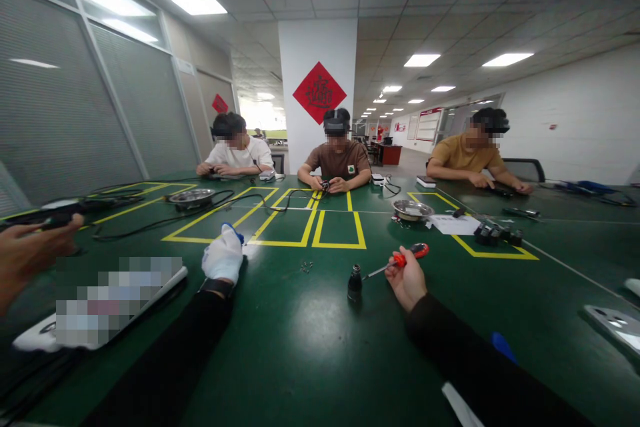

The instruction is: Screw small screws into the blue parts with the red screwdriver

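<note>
My left hand (223, 255) wears a white glove with blue showing at its far edge. It is on the green table beside the yellow tape, with its fingers curled; whatever is inside them is hidden. In my bare right hand (407, 278) is a screwdriver (423, 250) with a red and black handle, its shaft slanting down to the left. The tip is close to the side of a small black cylindrical part (355, 285) that stands upright; whether they touch I cannot tell. Several small screws (307, 267) lie loose between my hands.
Metal bowls (411, 211) stand further back, with a white paper (454, 225) and black parts (495, 235) on the right. A white power bank-like box (165, 280) and a phone (613, 327) flank me. Three people sit opposite; another person's hand (35, 247) enters at left.
</note>
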A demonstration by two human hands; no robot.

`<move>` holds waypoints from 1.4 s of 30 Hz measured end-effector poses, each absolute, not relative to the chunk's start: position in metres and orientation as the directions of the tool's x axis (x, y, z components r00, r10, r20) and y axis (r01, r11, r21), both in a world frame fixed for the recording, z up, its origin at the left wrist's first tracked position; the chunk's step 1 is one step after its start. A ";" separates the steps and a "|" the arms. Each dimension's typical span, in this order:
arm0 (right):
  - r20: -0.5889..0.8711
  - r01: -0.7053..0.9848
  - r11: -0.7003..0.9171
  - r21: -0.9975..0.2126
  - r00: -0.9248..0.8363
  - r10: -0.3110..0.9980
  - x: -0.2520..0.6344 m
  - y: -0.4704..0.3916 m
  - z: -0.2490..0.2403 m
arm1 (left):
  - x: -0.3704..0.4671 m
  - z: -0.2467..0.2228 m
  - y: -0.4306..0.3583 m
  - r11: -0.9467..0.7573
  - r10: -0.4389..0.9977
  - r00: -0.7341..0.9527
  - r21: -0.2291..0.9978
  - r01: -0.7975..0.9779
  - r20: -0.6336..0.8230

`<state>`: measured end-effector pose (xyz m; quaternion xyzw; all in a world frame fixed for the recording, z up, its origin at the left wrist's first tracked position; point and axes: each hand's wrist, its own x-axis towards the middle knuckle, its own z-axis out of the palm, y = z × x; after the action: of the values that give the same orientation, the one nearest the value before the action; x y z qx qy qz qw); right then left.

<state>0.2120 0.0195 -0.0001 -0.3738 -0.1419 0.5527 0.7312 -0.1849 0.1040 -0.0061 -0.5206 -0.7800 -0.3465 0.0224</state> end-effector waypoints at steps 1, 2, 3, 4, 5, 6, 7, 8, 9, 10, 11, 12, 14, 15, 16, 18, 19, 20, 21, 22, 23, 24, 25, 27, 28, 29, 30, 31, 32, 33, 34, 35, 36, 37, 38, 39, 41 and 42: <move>-0.207 -0.703 0.109 -0.703 0.348 0.914 0.212 0.019 0.000 | -0.183 -0.007 0.102 0.247 0.795 -0.485 0.536 0.807 0.365; -0.207 -0.704 0.108 -0.702 0.347 0.915 0.212 0.019 0.000 | -0.181 -0.006 0.102 0.268 0.794 -0.508 0.558 0.785 0.334; -0.206 -0.704 0.109 -0.702 0.347 0.915 0.211 0.019 0.000 | -0.179 -0.006 0.102 0.278 0.798 -0.519 0.576 0.769 0.308; -0.206 -0.704 0.109 -0.702 0.347 0.915 0.211 0.019 0.000 | -0.176 -0.005 0.104 0.270 0.809 -0.509 0.584 0.766 0.295; -0.205 -0.703 0.110 -0.703 0.348 0.915 0.211 0.019 0.000 | -0.174 -0.004 0.107 0.257 0.818 -0.496 0.588 0.767 0.289; -0.204 -0.702 0.111 -0.704 0.349 0.915 0.211 0.019 0.000 | -0.172 -0.003 0.110 0.243 0.826 -0.484 0.591 0.769 0.290; -0.203 -0.701 0.111 -0.705 0.349 0.915 0.211 0.019 0.000 | -0.170 -0.003 0.113 0.230 0.832 -0.473 0.596 0.770 0.290; -0.203 -0.700 0.112 -0.705 0.350 0.914 0.211 0.019 0.000 | -0.169 -0.003 0.116 0.219 0.836 -0.465 0.600 0.769 0.292; -0.202 -0.699 0.113 -0.706 0.352 0.914 0.211 0.019 0.000 | -0.169 -0.003 0.119 0.211 0.836 -0.462 0.605 0.768 0.295; -0.201 -0.699 0.114 -0.706 0.353 0.914 0.211 0.018 0.000 | -0.170 -0.003 0.122 0.208 0.834 -0.464 0.610 0.765 0.298; -0.200 -0.698 0.116 -0.707 0.354 0.914 0.211 0.018 0.000 | -0.172 -0.003 0.123 0.210 0.828 -0.473 0.615 0.760 0.302; -0.199 -0.698 0.117 -0.707 0.355 0.914 0.211 0.018 0.000 | -0.175 -0.004 0.124 0.216 0.818 -0.487 0.620 0.754 0.307; -0.198 -0.698 0.118 -0.707 0.355 0.914 0.211 0.017 0.001 | -0.184 -0.004 0.124 0.240 0.792 -0.525 0.632 0.737 0.312; -0.200 -0.698 0.116 -0.706 0.354 0.914 0.212 0.017 0.001 | -0.190 -0.004 0.123 0.255 0.778 -0.546 0.638 0.727 0.311; -0.203 -0.699 0.113 -0.706 0.352 0.914 0.212 0.017 0.001 | -0.195 -0.005 0.122 0.272 0.765 -0.566 0.643 0.716 0.307; -0.208 -0.702 0.107 -0.704 0.347 0.914 0.213 0.017 0.001 | -0.205 -0.006 0.120 0.303 0.750 -0.595 0.650 0.697 0.288; -0.210 -0.704 0.104 -0.703 0.345 0.915 0.213 0.018 0.001 | -0.209 -0.007 0.119 0.314 0.749 -0.602 0.652 0.690 0.277; -0.211 -0.705 0.103 -0.702 0.344 0.915 0.213 0.018 0.000 | -0.211 -0.009 0.119 0.319 0.753 -0.602 0.654 0.687 0.266; -0.212 -0.705 0.102 -0.701 0.343 0.915 0.213 0.019 0.000 | -0.212 -0.011 0.119 0.317 0.760 -0.597 0.655 0.686 0.257; -0.214 -0.706 0.102 -0.701 0.344 0.914 0.213 0.020 -0.001 | -0.212 -0.013 0.120 0.311 0.770 -0.587 0.656 0.688 0.251; -0.216 -0.706 0.101 -0.701 0.345 0.913 0.213 0.020 -0.002 | -0.211 -0.014 0.122 0.301 0.781 -0.574 0.657 0.692 0.247; -0.218 -0.706 0.100 -0.701 0.346 0.913 0.214 0.021 -0.002 | -0.209 -0.016 0.124 0.291 0.790 -0.562 0.657 0.696 0.245; -0.219 -0.706 0.100 -0.702 0.347 0.912 0.214 0.021 -0.003 | -0.207 -0.017 0.126 0.282 0.798 -0.551 0.656 0.700 0.244; -0.221 -0.704 0.097 -0.703 0.346 0.912 0.214 0.022 -0.003 | -0.202 -0.017 0.131 0.271 0.810 -0.534 0.653 0.707 0.243; -0.221 -0.703 0.095 -0.705 0.346 0.912 0.214 0.022 -0.003 | -0.201 -0.017 0.132 0.267 0.815 -0.527 0.650 0.712 0.242; -0.222 -0.702 0.094 -0.706 0.346 0.912 0.213 0.022 -0.003 | -0.200 -0.017 0.134 0.263 0.819 -0.519 0.645 0.718 0.243; -0.222 -0.701 0.093 -0.707 0.346 0.912 0.213 0.022 -0.003 | -0.199 -0.016 0.134 0.258 0.824 -0.510 0.638 0.725 0.246; -0.222 -0.701 0.093 -0.707 0.346 0.912 0.213 0.021 -0.002 | -0.200 -0.016 0.135 0.253 0.828 -0.501 0.630 0.734 0.251; -0.222 -0.701 0.094 -0.707 0.346 0.912 0.213 0.021 -0.002 | -0.201 -0.015 0.135 0.249 0.832 -0.492 0.619 0.745 0.258; -0.222 -0.701 0.094 -0.706 0.346 0.912 0.213 0.021 -0.002 | -0.202 -0.015 0.135 0.243 0.835 -0.481 0.606 0.758 0.266; -0.221 -0.702 0.095 -0.705 0.346 0.912 0.212 0.020 -0.001 | -0.203 -0.015 0.136 0.236 0.840 -0.467 0.590 0.772 0.275; -0.220 -0.703 0.097 -0.704 0.346 0.912 0.212 0.020 -0.001 | -0.205 -0.015 0.137 0.227 0.847 -0.450 0.571 0.789 0.284; -0.219 -0.704 0.098 -0.703 0.346 0.912 0.212 0.020 -0.001 | -0.206 -0.014 0.139 0.216 0.855 -0.428 0.549 0.808 0.293; -0.220 -0.704 0.099 -0.703 0.347 0.912 0.212 0.019 0.000 | -0.207 -0.014 0.141 0.200 0.865 -0.399 0.522 0.829 0.303; -0.220 -0.704 0.100 -0.703 0.349 0.911 0.212 0.019 0.000 | -0.207 -0.013 0.145 0.179 0.876 -0.365 0.491 0.853 0.315; -0.221 -0.704 0.100 -0.703 0.350 0.910 0.212 0.019 0.000 | -0.207 -0.012 0.149 0.150 0.887 -0.323 0.456 0.877 0.329; -0.222 -0.702 0.103 -0.704 0.356 0.908 0.212 0.019 0.000 | -0.206 -0.011 0.161 0.074 0.907 -0.219 0.376 0.924 0.361; -0.222 -0.701 0.105 -0.705 0.359 0.907 0.212 0.019 0.001 | -0.205 -0.011 0.167 0.033 0.914 -0.164 0.335 0.941 0.371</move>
<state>0.2115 0.0193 0.0005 -0.3810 -0.1349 0.5499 0.7309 -0.2050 0.1670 -0.0108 -0.6461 -0.7181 -0.2574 0.0265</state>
